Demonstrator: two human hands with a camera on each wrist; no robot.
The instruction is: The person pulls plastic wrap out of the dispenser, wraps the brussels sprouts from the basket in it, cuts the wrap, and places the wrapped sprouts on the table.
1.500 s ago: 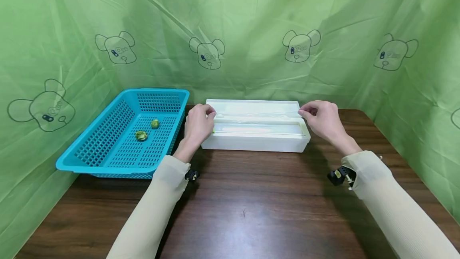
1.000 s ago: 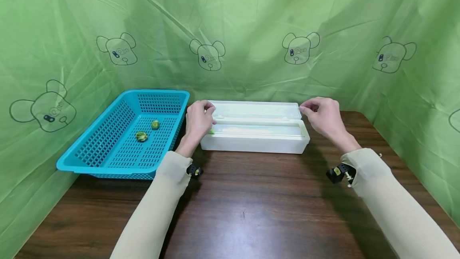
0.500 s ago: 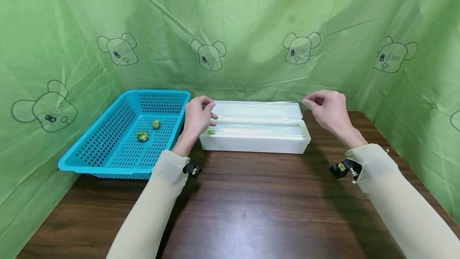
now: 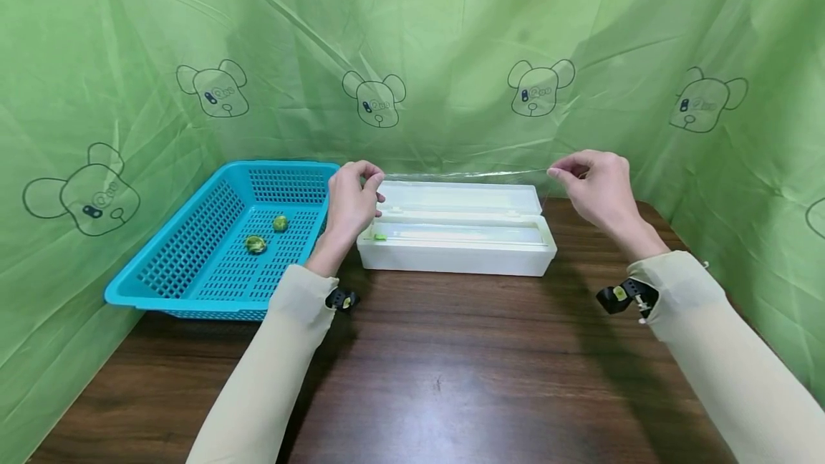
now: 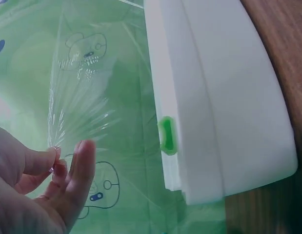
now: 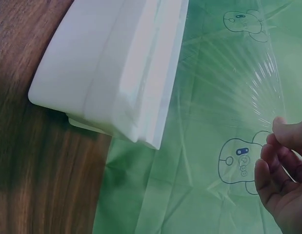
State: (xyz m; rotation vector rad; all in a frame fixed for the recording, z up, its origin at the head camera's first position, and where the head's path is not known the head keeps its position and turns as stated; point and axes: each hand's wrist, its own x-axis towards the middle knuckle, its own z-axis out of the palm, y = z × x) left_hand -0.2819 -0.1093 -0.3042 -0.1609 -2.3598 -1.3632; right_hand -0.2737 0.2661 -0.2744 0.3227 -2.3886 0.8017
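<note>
Clear plastic wrap point(image 5: 85, 95) stretches up from a white wrap dispenser box point(image 4: 457, 258) whose lid point(image 4: 460, 197) stands raised at the back. My left hand point(image 4: 353, 199) pinches one corner of the film between thumb and index finger, above the box's left end. At the other corner, beyond the right end, my right hand point(image 4: 596, 181) pinches it the same way. Creases fan out from both pinches, and in the right wrist view the wrap point(image 6: 263, 83) looks taut. A small green slider point(image 4: 379, 237) sits at the left of the box's front rail.
To the left is a blue plastic basket point(image 4: 219, 304) holding two small round green-and-yellow pieces point(image 4: 256, 244). The brown wooden table point(image 4: 438, 364) reaches back to a green curtain point(image 4: 451, 41) with printed bear heads.
Both hands have risen, the right one also moving to the right, lifting the wrap's edge from the box to above its raised lid. Basket and box keep their places.
</note>
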